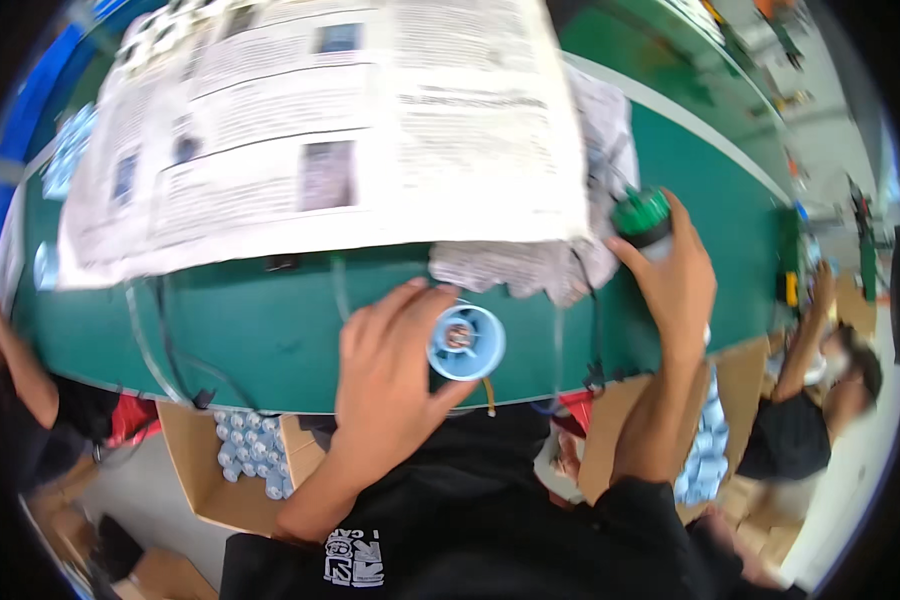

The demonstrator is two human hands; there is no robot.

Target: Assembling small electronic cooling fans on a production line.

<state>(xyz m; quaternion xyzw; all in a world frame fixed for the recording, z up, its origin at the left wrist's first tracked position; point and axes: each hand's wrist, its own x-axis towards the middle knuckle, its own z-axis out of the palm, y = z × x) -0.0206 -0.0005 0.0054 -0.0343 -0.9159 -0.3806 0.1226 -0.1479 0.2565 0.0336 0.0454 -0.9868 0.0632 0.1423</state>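
Note:
My left hand [385,365] is closed around a light blue, cup-shaped plastic housing [483,345], held above the table near its front edge. The housing's open end faces up, and a small copper-coloured part shows in its middle. Farther to the right, my right hand [685,285] grips a cylindrical tool with a green ridged top [640,211] and a black band. Its lower part is hidden by my fingers, so its exact kind cannot be told. A dark cord runs close to this tool.
Printed newspaper sheets [270,170] cover much of the green table [270,350]. Crumpled paper [510,268] lies beneath them. Cardboard boxes with blue parts [250,450] [708,440] stand below the front edge. Cables [160,350] hang at the left. Other people sit at both sides.

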